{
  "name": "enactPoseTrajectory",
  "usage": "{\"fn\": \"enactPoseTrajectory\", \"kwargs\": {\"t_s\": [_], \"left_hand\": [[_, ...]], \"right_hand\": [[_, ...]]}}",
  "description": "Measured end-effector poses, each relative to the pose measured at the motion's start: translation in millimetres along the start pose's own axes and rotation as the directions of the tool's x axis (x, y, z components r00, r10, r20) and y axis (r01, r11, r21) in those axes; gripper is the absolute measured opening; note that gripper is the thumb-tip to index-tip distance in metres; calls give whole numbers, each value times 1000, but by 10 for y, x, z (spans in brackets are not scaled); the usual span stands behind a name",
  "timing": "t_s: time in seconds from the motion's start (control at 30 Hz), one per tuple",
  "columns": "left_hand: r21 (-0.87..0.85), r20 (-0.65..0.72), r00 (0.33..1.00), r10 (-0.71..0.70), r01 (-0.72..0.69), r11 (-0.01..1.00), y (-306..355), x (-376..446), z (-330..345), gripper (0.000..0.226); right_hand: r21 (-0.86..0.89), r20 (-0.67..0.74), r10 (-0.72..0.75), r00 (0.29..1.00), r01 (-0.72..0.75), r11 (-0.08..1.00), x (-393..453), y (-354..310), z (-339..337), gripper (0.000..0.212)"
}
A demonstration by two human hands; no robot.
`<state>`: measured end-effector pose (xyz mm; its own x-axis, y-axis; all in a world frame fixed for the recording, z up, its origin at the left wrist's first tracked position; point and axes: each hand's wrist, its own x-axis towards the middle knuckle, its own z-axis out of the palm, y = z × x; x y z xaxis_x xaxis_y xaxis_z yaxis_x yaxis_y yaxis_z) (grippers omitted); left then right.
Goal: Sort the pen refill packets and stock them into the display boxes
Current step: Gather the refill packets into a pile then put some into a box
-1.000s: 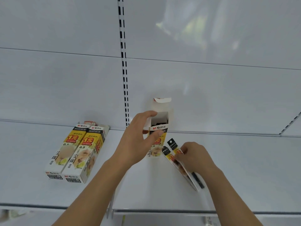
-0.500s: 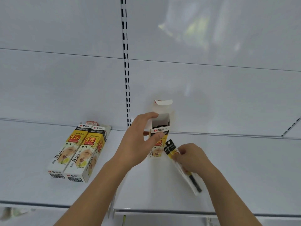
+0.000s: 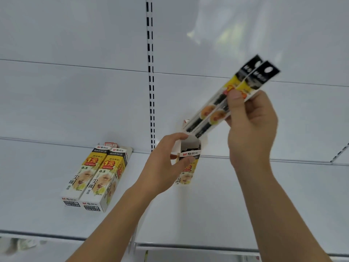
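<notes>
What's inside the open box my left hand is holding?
Inside the open box something dark shows near the top, probably packets. The left hand and box walls hide the rest, so how full it is stays unseen.

The picture is bright, with soft, even light and only faint shadows. A pale shiny patch of glare sits on the white back wall near the top. The two refill packets look a bit blurry. The straight shelf lines bend toward the edges. The bottom left corner is fuzzy.
</notes>
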<state>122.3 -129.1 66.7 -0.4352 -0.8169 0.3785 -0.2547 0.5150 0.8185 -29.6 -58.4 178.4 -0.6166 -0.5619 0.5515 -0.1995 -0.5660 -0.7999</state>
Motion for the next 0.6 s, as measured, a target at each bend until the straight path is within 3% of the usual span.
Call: {"fn": "enactPoseTrajectory", "kwargs": {"t_s": [0.1, 0.33, 0.47, 0.6], "left_hand": [[-43, -16, 999, -30, 29, 999, -8, 5, -33, 42], [-41, 1, 995, -104, 104, 994, -3, 23, -61, 55], [-18, 10, 996, -91, 91, 996, 22, 22, -17, 54], [-21, -3, 997, -77, 77, 997, 13, 47, -38, 52]], "right_hand": [[-88, 44, 20, 999, -17, 996, -75, 107, 75, 16], [-245, 129, -38, 991, 69, 967, -58, 178, 51, 15], [-379, 321, 75, 944, 56, 924, -43, 257, 45, 9], [-517, 412, 169, 896, 77, 853, -32, 419, -69, 7]]}}
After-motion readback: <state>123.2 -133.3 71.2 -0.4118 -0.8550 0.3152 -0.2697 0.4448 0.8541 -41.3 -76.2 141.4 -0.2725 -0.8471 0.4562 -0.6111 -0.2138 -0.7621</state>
